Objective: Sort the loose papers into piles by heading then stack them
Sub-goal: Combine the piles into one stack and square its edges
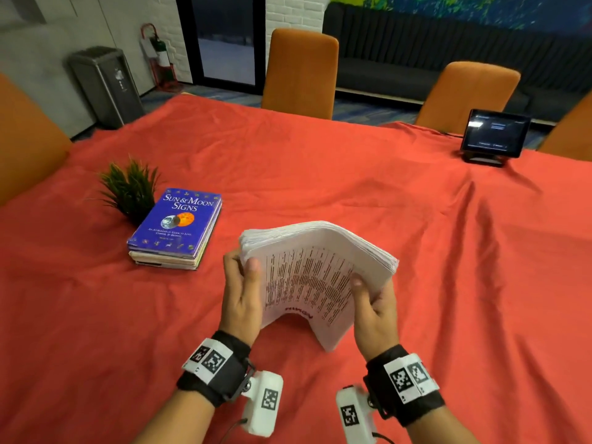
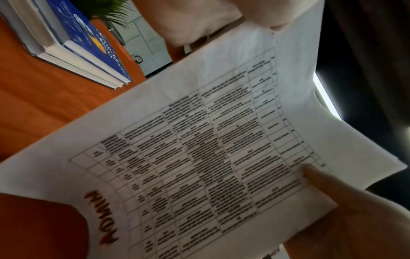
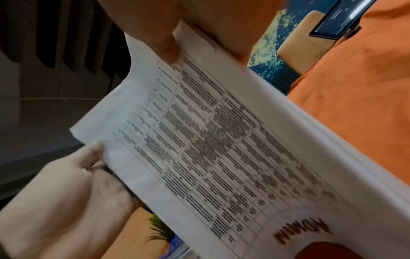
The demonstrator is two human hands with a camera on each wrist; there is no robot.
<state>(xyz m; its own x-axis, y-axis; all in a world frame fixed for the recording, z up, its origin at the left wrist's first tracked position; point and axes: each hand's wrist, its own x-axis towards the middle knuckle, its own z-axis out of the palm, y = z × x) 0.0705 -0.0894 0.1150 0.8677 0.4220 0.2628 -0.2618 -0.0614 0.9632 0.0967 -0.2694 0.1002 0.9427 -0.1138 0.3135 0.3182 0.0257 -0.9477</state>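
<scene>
Paper stack point(image 1: 317, 277): thick, unsorted, bowed into an arch above the desk point(image 1: 448, 283), "ADMIN" sheet facing. Left hand point(image 1: 240, 296) and right hand point(image 1: 373, 306) pinch opposite edges, thumbs on top. Risk: the bend springs back, sheets slide from between the fingers and scatter.

Both forearms reach forward side by side, each wrist strapped in a black band with white marker tags. The left hand point(image 1: 241, 293) is up on its edge, thumb lying along the near face of the stack of papers point(image 1: 315, 277), fingers point(image 1: 231, 258) curled behind. The right hand point(image 1: 373, 307) grips the opposite side, thumb pressed on top, fingers tucked underneath.
</scene>
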